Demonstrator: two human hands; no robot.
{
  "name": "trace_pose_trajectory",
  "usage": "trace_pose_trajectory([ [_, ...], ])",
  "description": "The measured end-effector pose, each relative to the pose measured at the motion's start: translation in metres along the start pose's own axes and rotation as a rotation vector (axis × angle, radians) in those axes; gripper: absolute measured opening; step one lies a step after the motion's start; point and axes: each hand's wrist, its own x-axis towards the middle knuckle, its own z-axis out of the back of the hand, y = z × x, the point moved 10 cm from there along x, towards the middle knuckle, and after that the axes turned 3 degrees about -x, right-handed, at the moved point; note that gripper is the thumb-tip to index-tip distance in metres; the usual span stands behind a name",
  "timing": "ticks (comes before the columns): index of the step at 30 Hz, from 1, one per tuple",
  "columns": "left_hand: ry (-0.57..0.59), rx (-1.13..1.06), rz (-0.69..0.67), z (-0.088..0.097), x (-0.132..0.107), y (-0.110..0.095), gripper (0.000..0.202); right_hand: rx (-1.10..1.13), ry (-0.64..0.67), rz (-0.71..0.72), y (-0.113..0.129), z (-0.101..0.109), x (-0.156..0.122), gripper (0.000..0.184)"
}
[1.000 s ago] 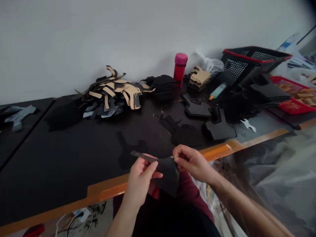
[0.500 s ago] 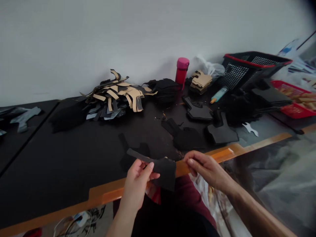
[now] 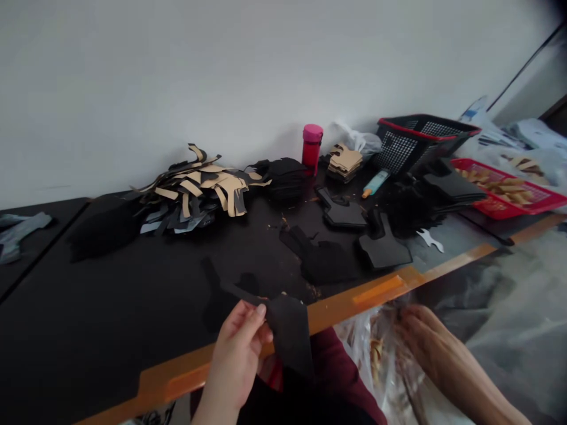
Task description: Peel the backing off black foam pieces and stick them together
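Observation:
My left hand pinches a flat black cut-out piece between thumb and fingers, close to where its narrow arm meets the wide part. The wide part hangs over the taped table edge, above my lap. My right hand is below that edge on the right, at the mouth of a clear plastic bag with tan scraps inside. Its fingers are curled together, and whatever they hold is too dark and blurred to tell. Just beyond my left hand, similar black pieces lie on the table.
Black piece stacks lie mid-table. Behind are a heap of tan and black pieces, a pink-lidded bottle, a glue tube and a black basket. A red basket and a white template-like piece are at right.
My right hand has moved right and down, from beside the black piece to the plastic bag under the edge. The left hand still holds the piece, now hanging more steeply. The view has shifted slightly.

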Motion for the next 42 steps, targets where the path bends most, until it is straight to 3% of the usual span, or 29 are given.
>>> trace_pose_trajectory([
  [2,-0.02,-0.075,-0.013,-0.004,0.0,-0.001,0.023,0.021,-0.082,0.097,0.041,0.011,0.004,0.025],
  [4,-0.064,-0.142,-0.009,-0.004,0.0,0.001,0.022,0.088,-0.198,0.245,0.09,0.021,0.004,0.033],
  [7,-0.119,-0.225,0.015,-0.002,-0.003,0.005,0.021,0.157,-0.223,0.536,0.158,0.012,-0.003,0.034],
  [10,-0.128,-0.328,0.059,-0.002,-0.008,0.011,0.021,0.149,-0.244,0.66,0.188,-0.001,-0.002,0.032],
  [15,-0.133,-0.48,0.153,0.005,-0.016,0.019,0.018,0.168,-0.26,0.772,0.196,0.001,0.013,0.028],
  [18,0.017,-0.472,0.207,0.005,-0.023,0.017,0.004,0.232,-0.287,0.727,0.188,0.016,0.032,0.023],
  [20,0.178,-0.374,0.165,0.002,-0.029,0.01,0.014,0.387,-0.268,0.569,0.171,0.023,0.052,0.02],
  [22,0.249,-0.206,0.054,0.006,-0.032,0.0,0.025,0.626,-0.154,0.324,0.149,0.012,0.071,0.012],
  [26,0.144,0.066,-0.157,0.017,-0.031,-0.014,0.026,1.14,0.141,-0.198,0.127,-0.045,0.078,0.018],
  [29,0.089,0.147,-0.244,0.015,-0.03,-0.021,0.023,1.382,0.25,-0.356,0.144,-0.074,0.072,0.022],
  [33,-0.088,0.244,-0.31,0.032,-0.03,-0.03,0.019,1.389,0.307,-0.324,0.171,-0.089,0.069,0.023],
  [37,-0.262,0.349,-0.405,0.059,-0.042,-0.038,0.024,0.944,0.238,-0.149,0.18,-0.086,0.067,0.023],
  [42,-0.358,0.57,-0.499,0.078,-0.057,-0.041,0.019,0.461,0.036,0.169,0.21,-0.073,0.063,0.017],
])
